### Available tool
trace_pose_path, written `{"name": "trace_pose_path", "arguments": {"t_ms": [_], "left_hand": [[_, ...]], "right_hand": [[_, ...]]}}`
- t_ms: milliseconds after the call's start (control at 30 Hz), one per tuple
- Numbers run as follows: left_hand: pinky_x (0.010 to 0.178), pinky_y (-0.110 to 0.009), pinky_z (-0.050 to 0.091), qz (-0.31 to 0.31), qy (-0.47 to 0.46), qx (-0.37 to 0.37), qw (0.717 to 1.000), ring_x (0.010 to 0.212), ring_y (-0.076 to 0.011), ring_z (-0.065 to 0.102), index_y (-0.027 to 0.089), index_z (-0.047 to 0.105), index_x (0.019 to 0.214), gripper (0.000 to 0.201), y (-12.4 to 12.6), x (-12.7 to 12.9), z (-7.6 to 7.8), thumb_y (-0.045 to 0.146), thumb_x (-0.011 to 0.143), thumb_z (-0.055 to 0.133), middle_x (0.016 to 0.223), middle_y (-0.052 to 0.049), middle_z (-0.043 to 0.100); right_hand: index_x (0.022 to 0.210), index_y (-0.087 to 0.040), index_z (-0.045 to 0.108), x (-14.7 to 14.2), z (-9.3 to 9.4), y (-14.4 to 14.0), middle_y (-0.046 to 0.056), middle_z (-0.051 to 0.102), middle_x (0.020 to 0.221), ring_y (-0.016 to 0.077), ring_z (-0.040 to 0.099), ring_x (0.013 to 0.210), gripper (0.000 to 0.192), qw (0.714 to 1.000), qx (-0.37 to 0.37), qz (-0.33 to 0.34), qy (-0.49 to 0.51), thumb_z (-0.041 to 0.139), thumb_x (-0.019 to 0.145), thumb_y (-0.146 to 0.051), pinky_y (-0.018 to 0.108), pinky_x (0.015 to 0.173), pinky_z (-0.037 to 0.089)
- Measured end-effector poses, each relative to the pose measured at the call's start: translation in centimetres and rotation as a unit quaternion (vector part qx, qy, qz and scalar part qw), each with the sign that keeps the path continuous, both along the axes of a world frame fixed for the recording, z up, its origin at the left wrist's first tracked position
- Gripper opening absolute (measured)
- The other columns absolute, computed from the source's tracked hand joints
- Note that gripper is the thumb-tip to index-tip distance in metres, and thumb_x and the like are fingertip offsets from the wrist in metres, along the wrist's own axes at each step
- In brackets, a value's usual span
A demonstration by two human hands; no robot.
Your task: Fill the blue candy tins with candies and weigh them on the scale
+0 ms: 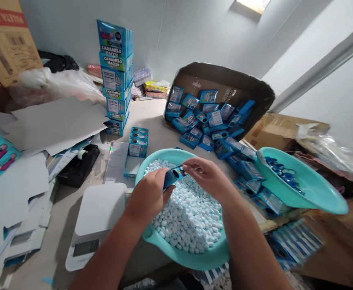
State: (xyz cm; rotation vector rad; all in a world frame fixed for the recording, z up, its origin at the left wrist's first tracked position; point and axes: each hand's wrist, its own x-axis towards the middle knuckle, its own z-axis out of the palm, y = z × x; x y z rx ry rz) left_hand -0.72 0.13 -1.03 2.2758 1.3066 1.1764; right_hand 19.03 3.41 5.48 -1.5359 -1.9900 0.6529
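Observation:
My left hand [148,196] grips a small blue candy box [174,175] over a teal basin [191,257] heaped with small pale blue and white candies [191,217]. My right hand [208,177] pinches the box's upper end with its fingertips. Both hands meet above the middle of the basin. The rest of the box is hidden in my left palm.
A white digital scale [96,219] sits left of the basin. Behind it stand an open blue tray with small boxes [137,147] and a tall stack of display cartons [116,76]. A tipped cardboard box [221,80] spills blue boxes [208,119]. A second teal basin [309,185] holds blue pieces. Flat cardboard sheets [55,121] and a tape dispenser [78,163] lie left.

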Motion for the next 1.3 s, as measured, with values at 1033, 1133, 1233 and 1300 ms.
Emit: {"name": "trace_pose_path", "arguments": {"t_ms": [1033, 1133, 1233, 1300], "left_hand": [[0.08, -0.041, 0.062, 0.031, -0.021, -0.006, 0.999, 0.093, -0.0291, 0.073, 0.016, 0.059, 0.113, 0.025, -0.2, 0.2, 0.2, 0.026, 0.091, 0.063, 0.1, -0.012, 0.073], [0.077, -0.04, 0.063, 0.037, -0.032, -0.012, 0.999, 0.089, -0.0277, 0.073, 0.017, 0.059, 0.111, 0.021, -0.4, 0.5, 0.5, 0.025, 0.091, 0.061, 0.097, -0.011, 0.072], [0.076, -0.039, 0.063, 0.047, -0.035, -0.008, 0.998, 0.088, -0.0266, 0.074, 0.018, 0.057, 0.114, 0.024, -0.4, 0.7, 0.4, 0.024, 0.091, 0.06, 0.098, -0.01, 0.072], [0.077, -0.038, 0.064, 0.038, -0.026, -0.004, 0.999, 0.09, -0.0255, 0.074, 0.019, 0.056, 0.117, 0.026, -0.4, 0.7, 0.2, 0.023, 0.091, 0.059, 0.098, -0.009, 0.072]], "right_hand": [[0.073, -0.015, 0.073, 12.9, -2.5, 9.7, 0.013, 0.074, 0.085, 0.0281, 0.067, 0.088, 0.012, 0.964, 0.051, -0.238, -0.105, 0.064, 0.068, -0.008, 0.038, 0.086, 0.05], [0.082, -0.013, 0.073, 15.0, -5.5, 11.9, 0.018, 0.075, 0.093, 0.0303, 0.067, 0.094, 0.012, 0.953, 0.044, -0.268, -0.132, 0.066, 0.072, -0.015, 0.037, 0.086, 0.049], [0.098, -0.007, 0.072, 16.0, -8.6, 13.6, 0.025, 0.072, 0.106, 0.0321, 0.066, 0.102, 0.027, 0.937, 0.059, -0.314, -0.137, 0.063, 0.082, -0.027, 0.038, 0.087, 0.048], [0.107, -0.003, 0.07, 16.5, -10.1, 14.8, 0.028, 0.07, 0.112, 0.0337, 0.065, 0.104, 0.037, 0.929, 0.063, -0.341, -0.13, 0.062, 0.086, -0.032, 0.039, 0.087, 0.048]]}}
